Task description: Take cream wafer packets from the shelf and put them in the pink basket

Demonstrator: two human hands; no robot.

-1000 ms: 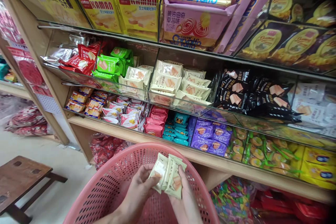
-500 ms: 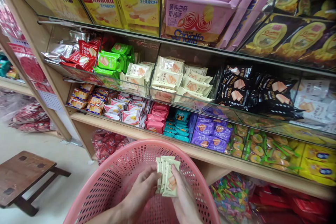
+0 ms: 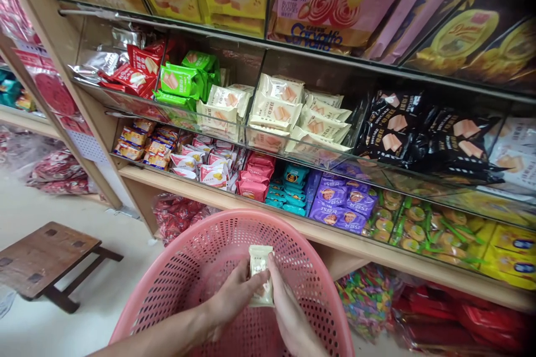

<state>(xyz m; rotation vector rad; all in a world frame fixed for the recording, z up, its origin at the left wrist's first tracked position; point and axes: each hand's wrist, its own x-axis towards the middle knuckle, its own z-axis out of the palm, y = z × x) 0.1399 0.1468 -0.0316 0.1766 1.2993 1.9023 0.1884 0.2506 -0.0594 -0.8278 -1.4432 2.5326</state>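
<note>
Both my hands hold a small stack of cream wafer packets (image 3: 260, 268) inside a pink perforated basket (image 3: 184, 273). My left hand (image 3: 234, 297) grips the stack from the left and my right hand (image 3: 288, 318) presses it from the right. The packets stand upright, squared together. More cream wafer packets of the same kind (image 3: 276, 109) lie in a glass bin on the middle shelf, straight ahead above the basket.
Glass-fronted shelves hold red (image 3: 134, 70), green (image 3: 180, 81) and black (image 3: 402, 128) snack packets, with purple packets (image 3: 343, 203) below and large biscuit bags (image 3: 318, 5) above. A low wooden stool (image 3: 46, 259) stands on the floor at the left. Red bags (image 3: 176, 215) lie under the shelf.
The fanned packets have been pushed together into one neat stack and lowered deeper into the basket. The view has tilted down slightly.
</note>
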